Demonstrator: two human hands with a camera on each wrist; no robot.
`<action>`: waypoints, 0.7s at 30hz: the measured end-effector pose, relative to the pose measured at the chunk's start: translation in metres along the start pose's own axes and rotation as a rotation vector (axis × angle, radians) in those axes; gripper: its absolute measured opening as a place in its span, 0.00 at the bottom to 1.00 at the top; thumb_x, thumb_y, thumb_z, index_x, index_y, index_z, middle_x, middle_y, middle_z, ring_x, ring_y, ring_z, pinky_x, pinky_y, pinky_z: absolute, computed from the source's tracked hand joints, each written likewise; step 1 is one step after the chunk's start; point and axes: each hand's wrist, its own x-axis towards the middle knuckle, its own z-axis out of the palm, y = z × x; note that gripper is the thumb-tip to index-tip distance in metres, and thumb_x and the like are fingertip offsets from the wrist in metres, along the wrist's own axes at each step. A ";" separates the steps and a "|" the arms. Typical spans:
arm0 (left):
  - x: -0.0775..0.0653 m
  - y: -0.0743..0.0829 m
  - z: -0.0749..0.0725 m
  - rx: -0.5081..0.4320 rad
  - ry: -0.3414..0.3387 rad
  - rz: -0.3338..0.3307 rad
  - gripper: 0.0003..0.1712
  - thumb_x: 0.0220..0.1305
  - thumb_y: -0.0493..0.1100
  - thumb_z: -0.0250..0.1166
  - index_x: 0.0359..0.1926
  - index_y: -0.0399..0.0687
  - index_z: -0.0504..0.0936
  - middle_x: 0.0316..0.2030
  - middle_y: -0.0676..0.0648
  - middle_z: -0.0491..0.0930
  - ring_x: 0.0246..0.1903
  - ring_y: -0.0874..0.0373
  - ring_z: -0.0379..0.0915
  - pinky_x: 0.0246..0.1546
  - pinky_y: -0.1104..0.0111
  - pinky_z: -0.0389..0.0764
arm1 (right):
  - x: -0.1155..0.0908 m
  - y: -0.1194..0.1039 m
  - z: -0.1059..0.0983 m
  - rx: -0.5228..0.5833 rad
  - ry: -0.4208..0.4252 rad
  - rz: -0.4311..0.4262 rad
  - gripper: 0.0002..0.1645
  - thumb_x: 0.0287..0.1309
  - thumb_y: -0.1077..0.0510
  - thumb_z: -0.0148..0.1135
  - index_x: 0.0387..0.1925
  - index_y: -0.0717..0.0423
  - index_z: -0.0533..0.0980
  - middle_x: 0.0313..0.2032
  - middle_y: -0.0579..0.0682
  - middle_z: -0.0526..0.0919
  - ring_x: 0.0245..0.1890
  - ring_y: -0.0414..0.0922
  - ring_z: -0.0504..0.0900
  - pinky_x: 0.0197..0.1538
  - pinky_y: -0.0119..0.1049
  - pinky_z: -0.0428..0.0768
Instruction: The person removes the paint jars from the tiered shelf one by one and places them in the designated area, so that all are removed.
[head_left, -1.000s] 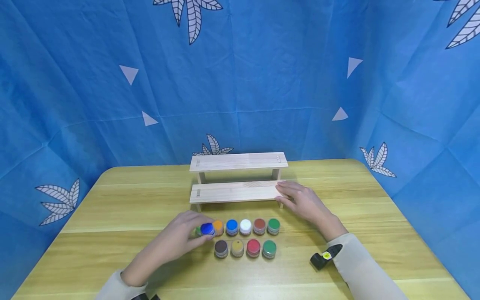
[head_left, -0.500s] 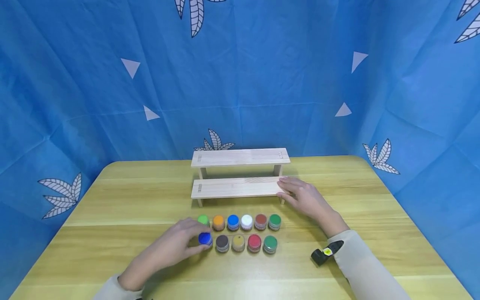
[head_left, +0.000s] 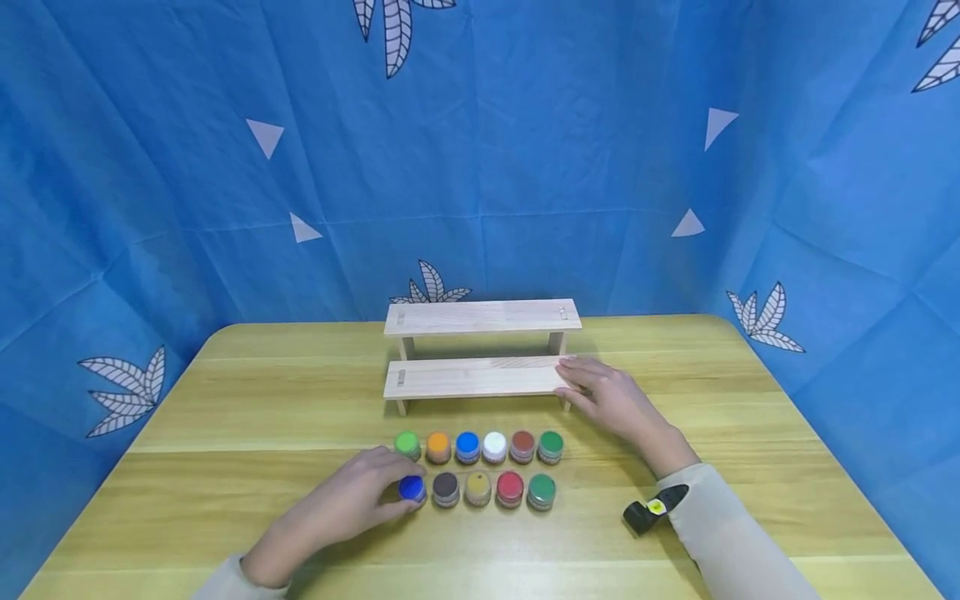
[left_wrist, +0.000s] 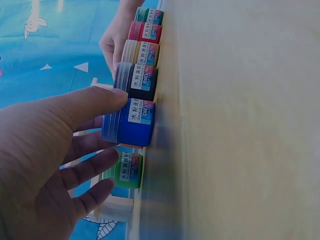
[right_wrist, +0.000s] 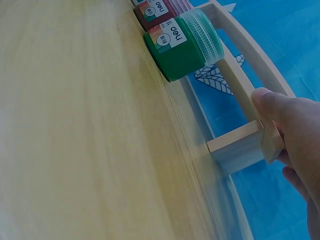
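My left hand (head_left: pixel 341 500) holds a dark blue gouache paint jar (left_wrist: pixel 136 122) between thumb and forefinger, at the left end of the front row. In the left wrist view the thumb tip lies by its clear lid, and the other fingers spread behind. Beside that jar stands a dark brown jar (head_left: pixel 446 490), then a yellow-ochre one (head_left: pixel 477 489), a red one (head_left: pixel 510 490) and a green one (head_left: pixel 542 492). My right hand (head_left: pixel 611 400) grips the right end of the lower board of a two-tier wooden shelf (head_left: pixel 472 377), thumb on its front edge.
Behind the front row runs a second row of jars, from light green (head_left: pixel 407 445) through orange (head_left: pixel 438 448) to green (head_left: pixel 551 447) at the right. The shelf's upper board (head_left: pixel 480 317) stands farther back. A blue curtain (head_left: pixel 525 167) borders the wooden table (head_left: pixel 262 392).
My left hand has brought the dark blue jar toward me from beside the orange jar to the front row's left end, uncovering the light green jar. My right hand stays on the shelf.
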 end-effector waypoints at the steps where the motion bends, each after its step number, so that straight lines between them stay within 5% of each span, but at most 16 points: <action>1: 0.000 0.000 0.000 -0.001 -0.006 -0.006 0.20 0.59 0.54 0.70 0.50 0.52 0.83 0.45 0.57 0.82 0.46 0.60 0.76 0.53 0.57 0.77 | 0.000 0.000 0.000 -0.001 0.002 -0.002 0.27 0.62 0.48 0.66 0.58 0.56 0.78 0.58 0.53 0.79 0.60 0.53 0.75 0.63 0.50 0.71; 8: -0.002 0.002 -0.004 -0.024 -0.026 -0.036 0.25 0.59 0.55 0.69 0.55 0.51 0.82 0.50 0.54 0.82 0.50 0.57 0.76 0.55 0.56 0.76 | 0.000 -0.001 0.000 -0.003 -0.007 0.004 0.27 0.62 0.47 0.65 0.59 0.56 0.78 0.59 0.53 0.78 0.61 0.53 0.75 0.64 0.50 0.70; 21: 0.000 -0.011 -0.022 0.002 0.149 -0.091 0.23 0.62 0.54 0.68 0.55 0.51 0.82 0.50 0.52 0.82 0.51 0.55 0.76 0.53 0.56 0.78 | 0.000 -0.002 -0.001 -0.006 -0.040 0.024 0.28 0.64 0.46 0.63 0.60 0.55 0.77 0.60 0.53 0.77 0.62 0.53 0.73 0.64 0.51 0.69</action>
